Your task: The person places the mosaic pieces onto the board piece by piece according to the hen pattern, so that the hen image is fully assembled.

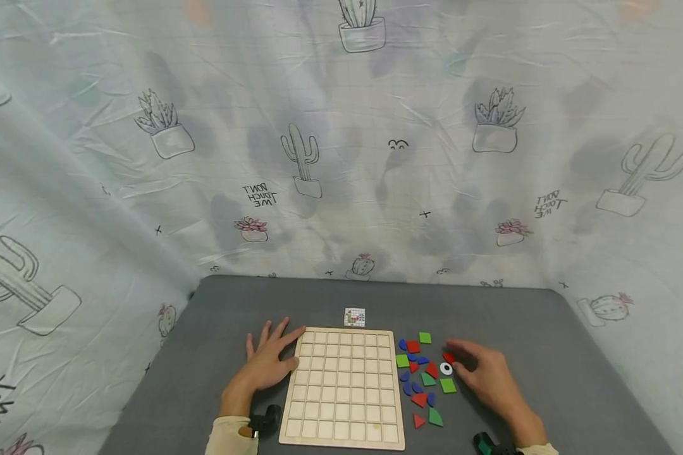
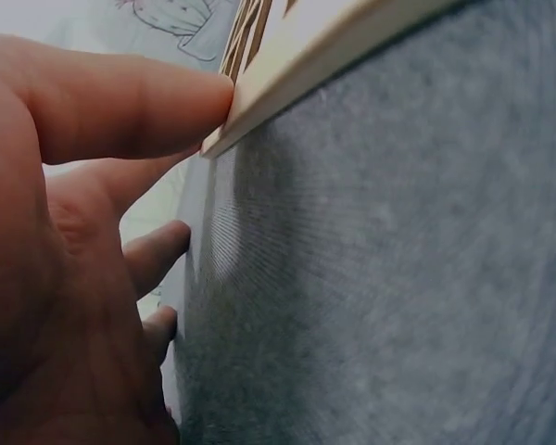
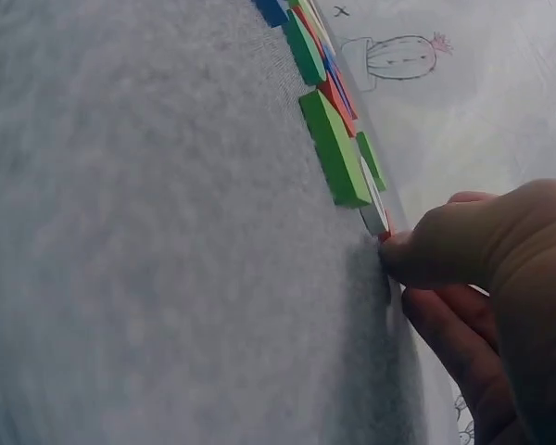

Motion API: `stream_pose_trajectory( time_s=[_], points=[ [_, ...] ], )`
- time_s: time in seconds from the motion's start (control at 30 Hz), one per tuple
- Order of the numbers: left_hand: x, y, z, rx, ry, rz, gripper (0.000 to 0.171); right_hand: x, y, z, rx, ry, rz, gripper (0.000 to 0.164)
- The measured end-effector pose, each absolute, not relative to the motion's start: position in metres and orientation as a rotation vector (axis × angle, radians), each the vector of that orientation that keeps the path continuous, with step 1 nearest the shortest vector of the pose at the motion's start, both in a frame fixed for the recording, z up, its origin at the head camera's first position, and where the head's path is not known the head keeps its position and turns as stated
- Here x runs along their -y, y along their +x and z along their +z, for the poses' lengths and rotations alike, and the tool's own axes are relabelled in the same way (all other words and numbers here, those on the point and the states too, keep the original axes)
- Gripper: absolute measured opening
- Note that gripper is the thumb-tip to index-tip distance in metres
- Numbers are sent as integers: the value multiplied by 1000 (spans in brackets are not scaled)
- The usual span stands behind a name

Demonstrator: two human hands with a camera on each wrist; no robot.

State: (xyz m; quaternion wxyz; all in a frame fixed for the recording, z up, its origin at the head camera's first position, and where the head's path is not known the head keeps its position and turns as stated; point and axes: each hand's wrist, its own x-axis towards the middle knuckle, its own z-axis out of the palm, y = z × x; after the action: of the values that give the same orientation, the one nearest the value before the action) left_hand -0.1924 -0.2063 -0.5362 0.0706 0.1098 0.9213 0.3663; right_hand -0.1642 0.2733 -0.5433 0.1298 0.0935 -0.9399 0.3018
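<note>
- Two cream sleeves (image 1: 230, 436) lie nearest, with two dark wrist devices (image 1: 272, 418) beside them.
- One pale wooden board (image 1: 398, 404), squared seven by seven with a raised rim, lies flat between the hands.
- The left hand (image 1: 266, 365) is spread, its index finger at the board's far left corner and its thumb at the left edge.
- Right of the board lie seven blue pieces (image 1: 430, 399) with rounded edges, three bright green squares (image 1: 448, 385), two darker green pieces (image 1: 435, 418), six red pieces (image 1: 418, 400), mostly wedges, and one white ring (image 1: 441, 369).
- The right hand (image 1: 486, 376) curves, thumb and fingers apart, about the far right red piece, partly hiding it; I cannot tell whether it pinches it.
- One small printed card (image 1: 355, 317) lies beyond the board's far edge.
- The grey table (image 1: 461, 306) has a fine-grained surface; behind hangs creased pale cloth (image 1: 353, 95) with cactus drawings.
</note>
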Motion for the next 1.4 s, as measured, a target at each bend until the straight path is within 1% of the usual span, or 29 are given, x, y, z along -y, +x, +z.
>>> stream_pose_trajectory(
  time_s=[0.23,0.53,0.73,1.03,1.2,1.4],
  points=[
    [207,-193,-535,-2757,306,1093,66,-270,-163,-544,2684,265,815,44],
    [210,-194,-536,-2746,317,1111,65,-272,-167,-544,2741,295,854,48],
    [211,-194,-535,-2749,308,1106,64,-272,-171,-546,2729,328,872,44],
    [212,-194,-536,-2767,320,1093,64,-275,-161,-548,2671,264,857,41],
    [215,-193,-538,-2740,337,1099,68,-267,-156,-538,2624,249,875,37],
    [217,-195,-540,-2731,347,1108,68,-236,-157,-514,2574,320,945,35]
  ],
)
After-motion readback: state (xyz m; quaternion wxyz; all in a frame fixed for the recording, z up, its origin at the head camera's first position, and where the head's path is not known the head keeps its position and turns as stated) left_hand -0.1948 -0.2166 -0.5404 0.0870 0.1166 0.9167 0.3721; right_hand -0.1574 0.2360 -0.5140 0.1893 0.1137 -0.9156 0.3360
